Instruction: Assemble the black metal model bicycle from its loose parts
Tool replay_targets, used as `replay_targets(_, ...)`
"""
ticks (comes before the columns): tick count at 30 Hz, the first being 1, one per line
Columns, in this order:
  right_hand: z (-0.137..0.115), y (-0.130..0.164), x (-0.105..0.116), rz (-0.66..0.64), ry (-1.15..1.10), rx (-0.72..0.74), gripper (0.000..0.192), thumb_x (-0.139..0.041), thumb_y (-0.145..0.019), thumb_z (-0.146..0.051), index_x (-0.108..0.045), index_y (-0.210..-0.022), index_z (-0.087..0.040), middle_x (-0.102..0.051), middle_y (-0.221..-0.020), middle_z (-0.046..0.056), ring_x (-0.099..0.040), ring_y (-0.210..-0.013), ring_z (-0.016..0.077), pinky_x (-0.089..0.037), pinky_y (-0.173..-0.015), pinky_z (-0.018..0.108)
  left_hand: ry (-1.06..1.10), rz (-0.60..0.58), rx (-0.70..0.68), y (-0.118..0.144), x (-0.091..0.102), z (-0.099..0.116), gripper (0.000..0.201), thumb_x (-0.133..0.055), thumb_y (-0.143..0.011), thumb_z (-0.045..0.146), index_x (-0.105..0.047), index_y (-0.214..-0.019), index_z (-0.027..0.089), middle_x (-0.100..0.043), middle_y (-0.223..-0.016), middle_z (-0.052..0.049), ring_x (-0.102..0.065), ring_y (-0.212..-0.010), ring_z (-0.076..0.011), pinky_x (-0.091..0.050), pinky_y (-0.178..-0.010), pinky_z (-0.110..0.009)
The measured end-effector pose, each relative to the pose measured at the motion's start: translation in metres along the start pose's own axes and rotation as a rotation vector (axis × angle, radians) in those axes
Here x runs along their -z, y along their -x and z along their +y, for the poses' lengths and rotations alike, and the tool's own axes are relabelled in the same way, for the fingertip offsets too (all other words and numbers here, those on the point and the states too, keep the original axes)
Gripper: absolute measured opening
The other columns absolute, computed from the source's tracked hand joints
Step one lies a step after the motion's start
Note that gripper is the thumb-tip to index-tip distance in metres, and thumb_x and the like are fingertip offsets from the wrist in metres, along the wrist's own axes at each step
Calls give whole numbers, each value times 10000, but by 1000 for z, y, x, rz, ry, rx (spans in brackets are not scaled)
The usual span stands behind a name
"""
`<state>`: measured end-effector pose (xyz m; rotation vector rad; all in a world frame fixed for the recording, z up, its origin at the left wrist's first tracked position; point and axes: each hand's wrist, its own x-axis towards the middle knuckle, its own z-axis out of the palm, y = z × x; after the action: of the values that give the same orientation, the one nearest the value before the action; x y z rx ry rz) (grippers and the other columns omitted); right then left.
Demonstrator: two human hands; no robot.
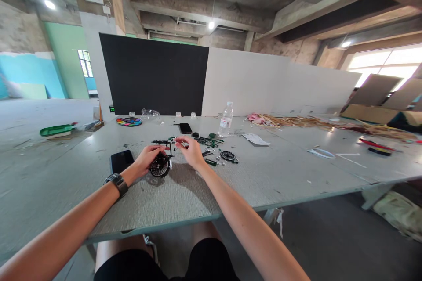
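Your left hand [150, 156] cups the spoked wheel [160, 166] upright on the counter [184, 193], toward the near edge, steadying it. Your right hand [190, 149] pinches a small part [182, 143] just above, grip narrow. Loose parts [211, 142] lie just behind, phone [121, 160] left.

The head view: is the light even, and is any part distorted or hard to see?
Head view: uneven light; the window at the right is blown out and the ceiling lamps glare. The wide lens bends the table edge and stretches both forearms. The left hand holds a small black wheel; what the right hand pinches is too small to tell.
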<state>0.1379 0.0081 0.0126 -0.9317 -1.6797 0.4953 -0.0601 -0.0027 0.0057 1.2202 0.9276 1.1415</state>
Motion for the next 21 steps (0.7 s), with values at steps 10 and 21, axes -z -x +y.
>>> replay_targets(10, -3, 1, 3, 0, 6, 1, 154, -692, -881, -257, -755, -1009, -198, -772, -1038, 65, -702, -974, 196, -534, -780, 290, -37, 0, 3, 7, -5, 7, 513, -843, -649, 480, -759, -996, 112, -692, -741, -34, -635, -556, -140, -446, -518, -239)
replay_targets(21, -6, 1, 2, -13, 11, -9, 163, -712, -876, -279, -757, -1002, -185, -774, -1003, 70, -708, -911, 190, -526, -758, 288, -75, 4, -48, 3, -2, 3, 602, -850, -597, 558, -763, -982, 103, -683, -742, -30, -629, -573, -145, -454, -543, -247)
